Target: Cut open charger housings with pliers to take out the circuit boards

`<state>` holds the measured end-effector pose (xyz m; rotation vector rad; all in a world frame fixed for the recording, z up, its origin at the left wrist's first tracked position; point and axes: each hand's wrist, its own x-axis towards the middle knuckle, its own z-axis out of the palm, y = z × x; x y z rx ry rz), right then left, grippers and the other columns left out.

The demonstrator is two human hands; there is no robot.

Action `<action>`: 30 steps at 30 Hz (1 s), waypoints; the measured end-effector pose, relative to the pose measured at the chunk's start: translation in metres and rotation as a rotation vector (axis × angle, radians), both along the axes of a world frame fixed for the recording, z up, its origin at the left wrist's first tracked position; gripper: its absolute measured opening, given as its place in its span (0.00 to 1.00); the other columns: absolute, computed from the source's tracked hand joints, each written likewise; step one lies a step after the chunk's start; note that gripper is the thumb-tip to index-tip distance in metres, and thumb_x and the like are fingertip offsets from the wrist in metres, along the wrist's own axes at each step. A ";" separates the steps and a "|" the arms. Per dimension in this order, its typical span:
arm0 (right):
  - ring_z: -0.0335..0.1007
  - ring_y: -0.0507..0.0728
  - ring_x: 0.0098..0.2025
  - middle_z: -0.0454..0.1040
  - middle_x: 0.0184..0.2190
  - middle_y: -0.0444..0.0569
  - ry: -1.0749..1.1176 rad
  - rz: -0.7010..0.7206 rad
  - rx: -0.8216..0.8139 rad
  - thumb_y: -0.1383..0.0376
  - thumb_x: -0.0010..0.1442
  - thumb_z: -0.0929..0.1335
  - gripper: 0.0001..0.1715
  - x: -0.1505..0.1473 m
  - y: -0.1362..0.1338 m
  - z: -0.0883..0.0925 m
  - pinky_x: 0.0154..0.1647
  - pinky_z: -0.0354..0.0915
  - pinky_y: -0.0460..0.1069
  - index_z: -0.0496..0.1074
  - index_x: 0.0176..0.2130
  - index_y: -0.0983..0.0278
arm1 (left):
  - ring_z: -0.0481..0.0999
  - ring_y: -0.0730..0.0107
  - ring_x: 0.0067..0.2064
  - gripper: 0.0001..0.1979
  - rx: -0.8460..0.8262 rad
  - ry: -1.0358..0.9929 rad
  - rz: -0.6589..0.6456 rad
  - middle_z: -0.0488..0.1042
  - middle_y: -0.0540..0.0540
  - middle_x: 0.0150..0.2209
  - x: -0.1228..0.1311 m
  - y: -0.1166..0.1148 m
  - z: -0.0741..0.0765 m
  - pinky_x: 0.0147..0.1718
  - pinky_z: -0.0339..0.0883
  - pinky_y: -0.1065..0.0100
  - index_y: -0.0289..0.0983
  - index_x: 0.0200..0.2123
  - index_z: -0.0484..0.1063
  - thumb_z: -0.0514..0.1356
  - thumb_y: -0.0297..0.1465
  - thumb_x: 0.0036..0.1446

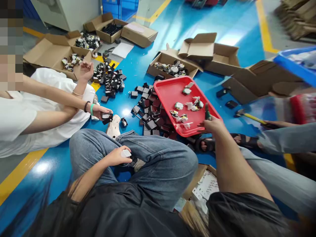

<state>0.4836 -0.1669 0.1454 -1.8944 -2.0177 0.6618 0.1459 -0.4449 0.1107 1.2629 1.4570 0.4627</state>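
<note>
I sit cross-legged on a blue floor. My left hand rests on my jeans and is closed on a small white plastic block. My right hand reaches forward to the near edge of a red tray and grips a dark green-handled tool that points into the tray. Several small white and green parts lie scattered in the tray. A heap of black plastic housings lies on the floor just left of the tray.
A person in a white shirt at the left holds a black part. Another person's legs and sandal are at the right, near a yellow-handled hammer. Open cardboard boxes with parts stand behind. A blue crate sits far right.
</note>
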 end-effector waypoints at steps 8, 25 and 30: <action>0.73 0.54 0.35 0.76 0.37 0.60 0.128 0.240 -0.377 0.68 0.61 0.62 0.18 -0.081 -0.047 0.024 0.31 0.68 0.44 0.69 0.49 0.71 | 0.76 0.71 0.40 0.17 0.070 0.046 0.008 0.77 0.53 0.40 -0.002 -0.004 0.004 0.39 0.66 0.71 0.42 0.47 0.65 0.60 0.36 0.54; 0.71 0.62 0.54 0.72 0.55 0.55 -0.652 0.950 -0.332 0.67 0.63 0.58 0.30 -0.147 -0.084 -0.057 0.52 0.66 0.54 0.64 0.62 0.59 | 0.72 0.49 0.54 0.25 0.212 0.271 -0.181 0.73 0.37 0.50 0.007 -0.009 -0.023 0.52 0.67 0.53 0.39 0.53 0.63 0.61 0.35 0.51; 0.70 0.61 0.55 0.72 0.56 0.55 -0.641 0.958 -0.343 0.67 0.63 0.58 0.29 -0.145 -0.083 -0.057 0.53 0.65 0.53 0.64 0.62 0.59 | 0.73 0.50 0.53 0.25 0.217 0.313 -0.240 0.73 0.39 0.50 0.007 -0.010 -0.019 0.52 0.67 0.57 0.39 0.55 0.63 0.59 0.34 0.53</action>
